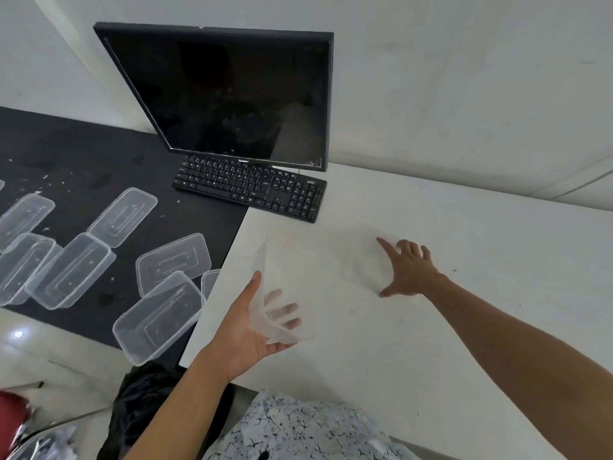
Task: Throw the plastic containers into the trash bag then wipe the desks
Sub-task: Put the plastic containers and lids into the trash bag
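Observation:
My left hand holds a clear plastic container tilted over the white desk, thumb on its outer wall, fingers showing through it. My right hand lies spread on a second clear container, which rests on the white desk and is hard to make out. Several more clear containers lie scattered on the black desk to the left. One overhangs its front edge. A black trash bag sits on the floor below the desks.
A black monitor and a black keyboard stand at the back where the two desks meet. Crumbs dot the black desk. A red object shows at the lower left on the floor.

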